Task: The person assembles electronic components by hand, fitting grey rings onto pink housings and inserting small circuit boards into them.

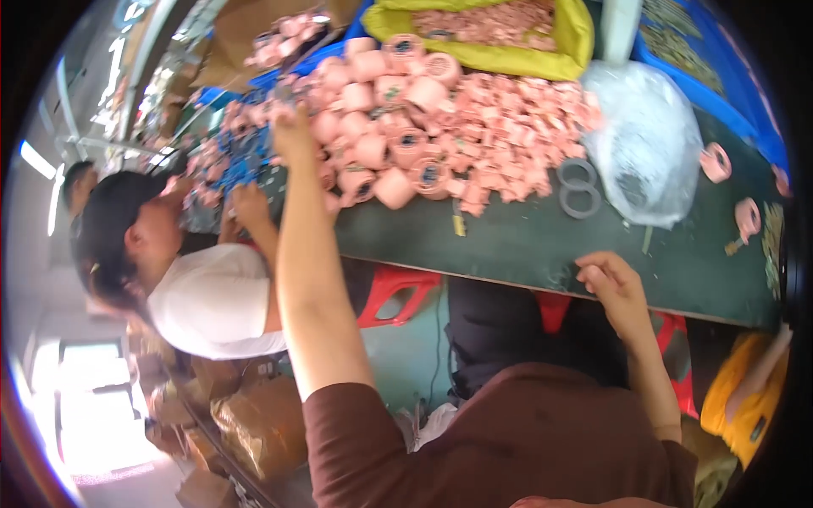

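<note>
My left arm stretches across the table, and my left hand (292, 134) is at the left side of a heap of pink round plastic housings (370, 151). Its fingers are blurred among the parts, so I cannot make out whether they grip one. By the front edge of the dark green table (508, 245), my right hand (614, 288) hovers with loosely bent fingers and nothing visible in them. Small pink plastic pieces (517, 127) adjoin the housings on the right. Two grey rings (579, 188) lie beyond my right hand, beside a clear plastic bag (644, 144).
A yellow-lined bin (478, 55) of small pink parts stands at the back. Blue crates (703, 76) are at the back right. Loose pink housings (747, 218) lie on the right. A co-worker in a white shirt (212, 300) sits close on my left; red stools (398, 296) stand below the table.
</note>
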Motion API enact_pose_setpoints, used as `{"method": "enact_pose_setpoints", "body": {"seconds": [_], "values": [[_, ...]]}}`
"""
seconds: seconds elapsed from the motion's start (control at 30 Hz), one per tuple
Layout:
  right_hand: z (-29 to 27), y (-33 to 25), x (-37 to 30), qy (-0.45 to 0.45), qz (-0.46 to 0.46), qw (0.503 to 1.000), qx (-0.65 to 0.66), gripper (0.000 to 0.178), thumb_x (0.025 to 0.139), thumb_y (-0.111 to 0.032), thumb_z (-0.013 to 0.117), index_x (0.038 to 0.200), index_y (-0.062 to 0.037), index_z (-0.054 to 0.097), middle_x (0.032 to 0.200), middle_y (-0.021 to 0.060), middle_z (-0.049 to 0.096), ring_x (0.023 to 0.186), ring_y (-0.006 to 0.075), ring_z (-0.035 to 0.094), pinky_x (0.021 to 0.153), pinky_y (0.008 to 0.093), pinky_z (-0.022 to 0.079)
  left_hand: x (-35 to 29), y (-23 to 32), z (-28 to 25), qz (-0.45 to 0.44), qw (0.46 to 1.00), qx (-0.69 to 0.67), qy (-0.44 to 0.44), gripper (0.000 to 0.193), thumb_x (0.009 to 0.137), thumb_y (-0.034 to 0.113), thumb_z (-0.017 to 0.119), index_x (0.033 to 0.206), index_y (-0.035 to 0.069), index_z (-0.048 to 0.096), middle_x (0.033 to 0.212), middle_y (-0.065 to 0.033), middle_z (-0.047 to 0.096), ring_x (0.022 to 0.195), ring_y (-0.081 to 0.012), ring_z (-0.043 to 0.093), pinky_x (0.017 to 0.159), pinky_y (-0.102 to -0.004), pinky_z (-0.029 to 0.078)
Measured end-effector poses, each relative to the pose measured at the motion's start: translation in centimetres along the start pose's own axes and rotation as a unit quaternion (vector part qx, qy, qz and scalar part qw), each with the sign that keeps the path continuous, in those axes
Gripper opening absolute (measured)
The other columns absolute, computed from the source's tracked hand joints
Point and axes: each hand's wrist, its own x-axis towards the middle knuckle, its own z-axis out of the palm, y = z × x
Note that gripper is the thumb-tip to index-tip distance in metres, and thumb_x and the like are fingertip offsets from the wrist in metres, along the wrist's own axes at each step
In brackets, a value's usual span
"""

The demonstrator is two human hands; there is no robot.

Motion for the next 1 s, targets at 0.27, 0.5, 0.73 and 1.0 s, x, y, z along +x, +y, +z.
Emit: {"method": "enact_pose_setpoints", "body": {"seconds": [0.27, 0.5, 0.73, 1.0], "values": [[-1.6, 1.6, -0.1, 0.105, -0.042, 0.989, -0.097, 0.013, 0.090, -0.011, 0.064, 0.102, -0.0031, 0.065, 0.089, 0.0010, 0.062, 0.081, 0.0078, 0.056, 0.074, 0.0230, 0.044, -2.5, 8.9, -1.3, 0.077, 0.963, 0.258, -0.017, 0.046, 0.086, 0.043, 0.049, 0.103, 0.005, 0.070, 0.113, -0.0199, 0.065, 0.105, -0.0392, 0.058, 0.088, -0.0541, 0.043], [-3.2, 1.4, -0.3, 0.159, -0.101, 0.969, -0.161, 0.009, 0.089, -0.006, 0.064, 0.096, -0.0006, 0.064, 0.084, 0.0007, 0.059, 0.073, 0.0075, 0.051, 0.068, 0.0216, 0.042, -12.0, 19.6, -14.2, 0.038, 0.945, -0.162, -0.280, 0.029, 0.081, 0.028, 0.068, 0.096, 0.002, 0.069, 0.087, -0.0184, 0.065, 0.081, -0.0334, 0.063, 0.072, -0.0400, 0.049], [-2.8, 1.1, 0.9, 0.130, -0.108, 0.968, -0.184, 0.009, 0.090, -0.007, 0.064, 0.094, 0.0002, 0.064, 0.083, 0.0031, 0.059, 0.071, 0.0098, 0.052, 0.066, 0.0234, 0.043, -16.7, 18.2, -13.7, 0.168, 0.923, -0.060, -0.342, 0.067, 0.067, 0.041, 0.080, 0.122, 0.010, 0.059, 0.122, -0.0186, 0.053, 0.110, -0.0395, 0.047, 0.095, -0.0498, 0.038], [-2.8, 1.3, 0.5, 0.138, -0.111, 0.966, -0.188, 0.010, 0.090, -0.009, 0.063, 0.093, 0.0004, 0.063, 0.083, 0.0039, 0.060, 0.071, 0.0106, 0.052, 0.066, 0.0242, 0.043, -13.5, 18.5, -15.4, -0.062, 0.835, -0.366, -0.406, 0.053, 0.071, 0.013, 0.082, 0.113, -0.001, 0.054, 0.103, -0.0101, 0.063, 0.095, -0.0195, 0.061, 0.083, -0.0309, 0.050]]}}
